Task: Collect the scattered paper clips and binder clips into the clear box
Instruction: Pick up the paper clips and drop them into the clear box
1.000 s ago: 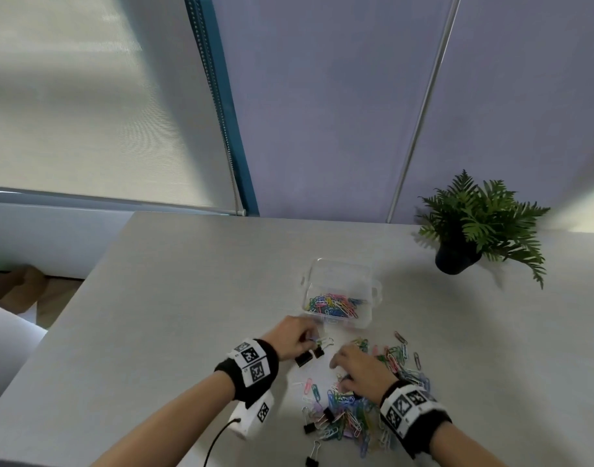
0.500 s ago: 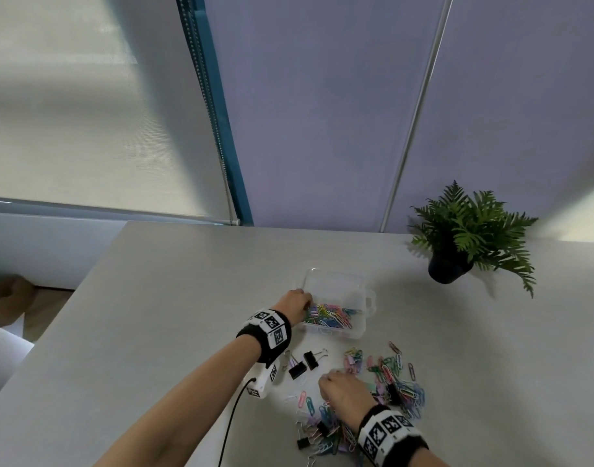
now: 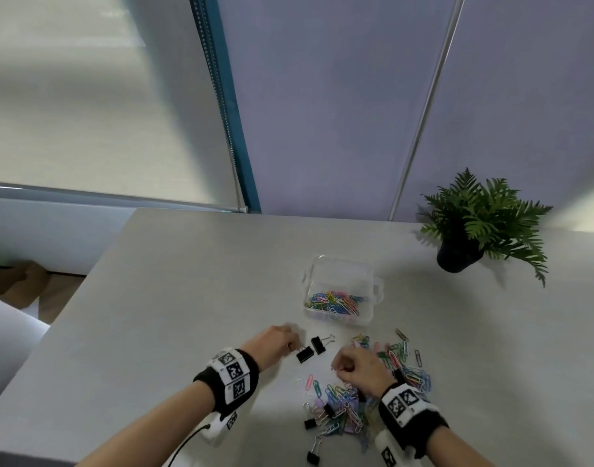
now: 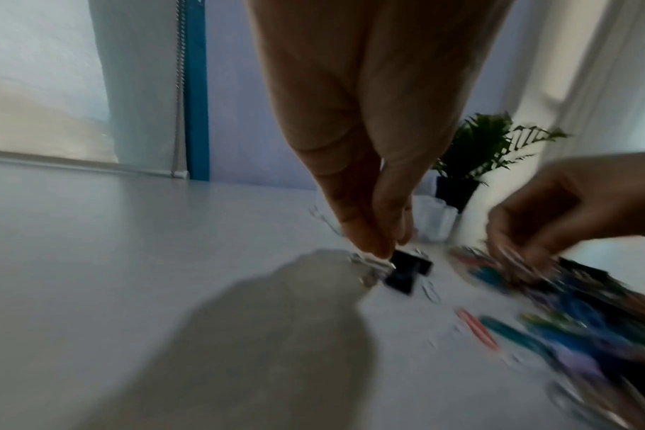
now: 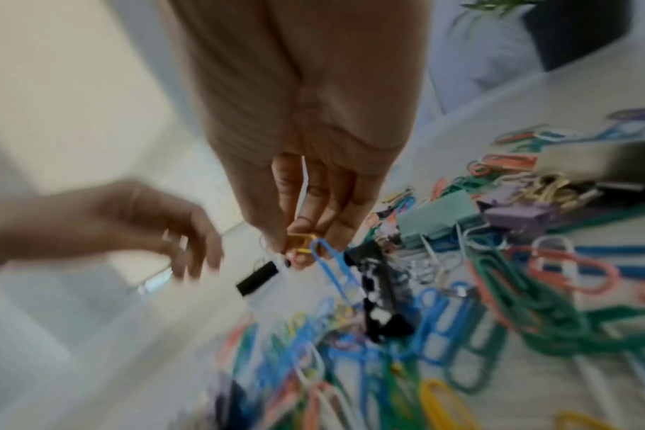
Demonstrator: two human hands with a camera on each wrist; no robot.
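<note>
The clear box (image 3: pixel 339 269) stands at mid table with coloured paper clips (image 3: pixel 334 299) in it. Nearer me lie two black binder clips (image 3: pixel 304 354) (image 3: pixel 318 345) and a scattered pile of paper clips (image 3: pixel 344 404). My left hand (image 3: pixel 290 347) reaches down beside the nearer binder clip (image 4: pixel 402 276), loosely curled fingertips (image 4: pixel 370 250) just over its wire handle, with no clear grip. My right hand (image 3: pixel 337 367) is raised a little over the pile and pinches a few paper clips (image 5: pixel 302 243); a blue paper clip (image 5: pixel 332 267) hangs from them.
A potted fern (image 3: pixel 470 230) stands at the back right of the grey table (image 3: pixel 188 298). More paper clips (image 3: pixel 403 362) spread to the right of my right hand. Small binder clips (image 3: pixel 312 455) lie near the front edge. The table's left edge drops off beside my left arm.
My left hand went out to the box, then came back to the black binder clips. My right hand stayed over the pile and now pinches clips. The view has shifted.
</note>
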